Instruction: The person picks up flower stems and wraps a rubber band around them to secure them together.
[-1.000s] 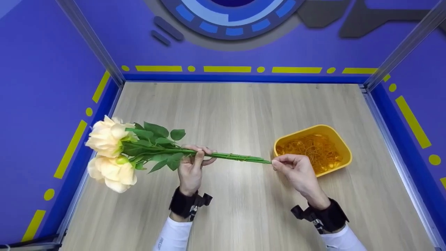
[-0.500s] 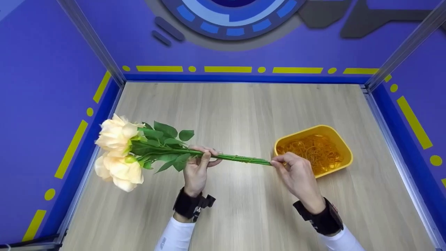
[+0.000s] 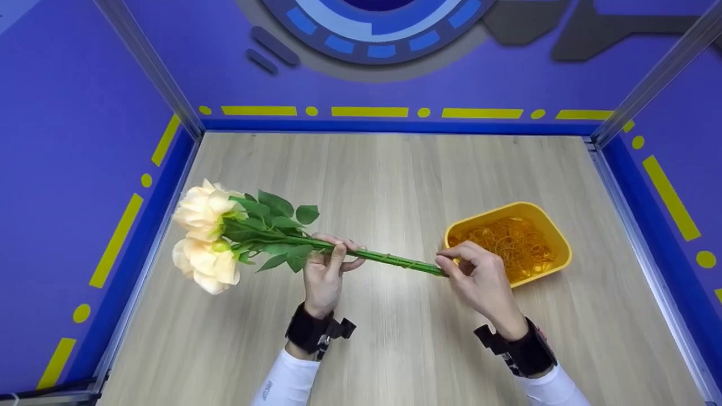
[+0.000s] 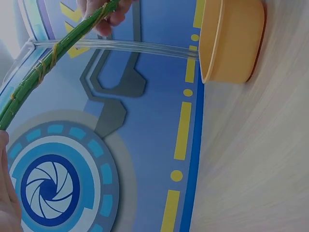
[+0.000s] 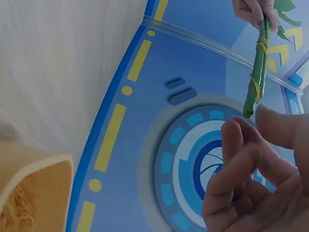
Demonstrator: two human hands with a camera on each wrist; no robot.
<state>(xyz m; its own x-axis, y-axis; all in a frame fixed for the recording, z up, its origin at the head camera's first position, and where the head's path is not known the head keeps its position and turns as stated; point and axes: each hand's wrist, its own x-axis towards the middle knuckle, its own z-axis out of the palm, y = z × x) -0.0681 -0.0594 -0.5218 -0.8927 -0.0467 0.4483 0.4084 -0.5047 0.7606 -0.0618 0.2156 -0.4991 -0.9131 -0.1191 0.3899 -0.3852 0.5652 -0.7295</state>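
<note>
My left hand (image 3: 326, 276) grips a bunch of cream artificial flowers (image 3: 206, 265) by its green stems (image 3: 389, 259), thumb on top. The blooms point left, the stem ends right, and the bunch is held above the table. A thin yellow-brown rubber band (image 5: 262, 46) is wound around the stems in several turns, running down toward their cut ends. My right hand (image 3: 479, 276) is at those ends, its fingers loosely bent. In the right wrist view the thumb tip (image 5: 265, 118) lies beside the stem ends, with a gap to the other fingers.
A yellow plastic tub (image 3: 555, 225) holding many loose rubber bands (image 3: 513, 242) stands on the wooden table (image 3: 361, 180), just beyond my right hand. Blue printed panels (image 3: 361, 90) enclose the table at the back and both sides.
The bunch has shifted right and tilted, with its stem ends lower. My left hand moved slightly right with it. The right fingertips, earlier closed at the stem tips, now lie just over them.
</note>
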